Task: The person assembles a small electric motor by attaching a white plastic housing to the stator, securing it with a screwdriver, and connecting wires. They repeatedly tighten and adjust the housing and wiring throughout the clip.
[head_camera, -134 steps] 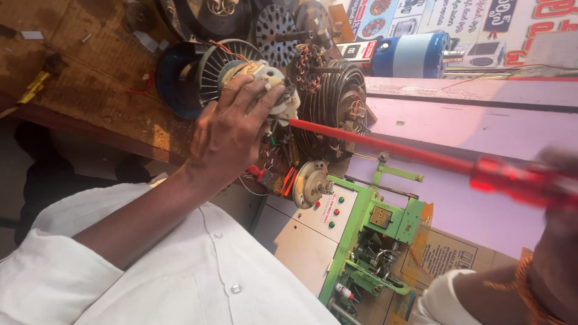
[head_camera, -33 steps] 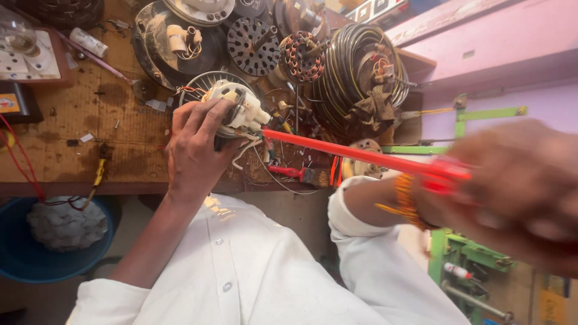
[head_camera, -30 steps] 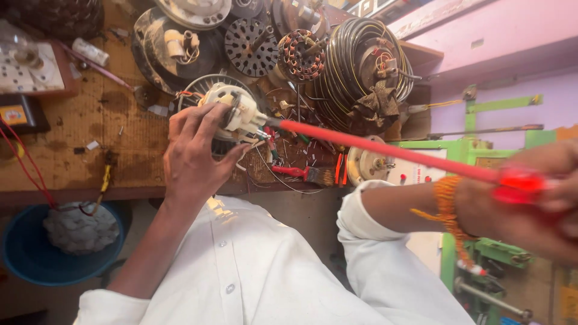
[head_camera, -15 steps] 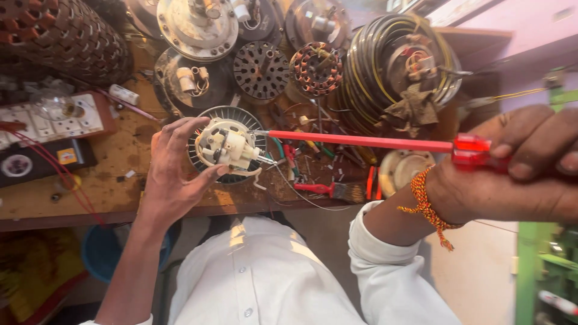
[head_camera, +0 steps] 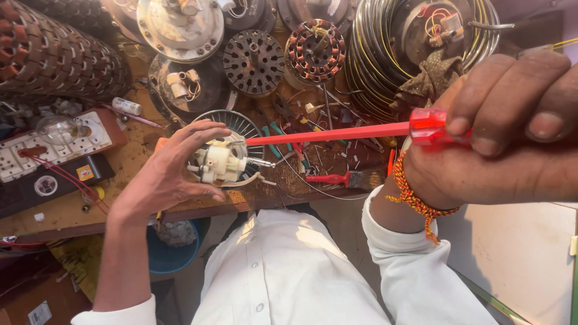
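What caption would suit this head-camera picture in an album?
Left hand steadies a small white motor part while right hand aims a long red screwdriver at it.

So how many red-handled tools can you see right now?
2. A long red screwdriver is in the right hand, its tip at the white motor part that the left hand cups. A red-handled brush lies on the bench. Clutter may hide more.

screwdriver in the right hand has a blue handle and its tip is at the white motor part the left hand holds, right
Not quite: the head view shows the screwdriver has a red handle, not blue. The rest holds: the right hand grips it, and its tip is at the white motor part that the left hand holds.
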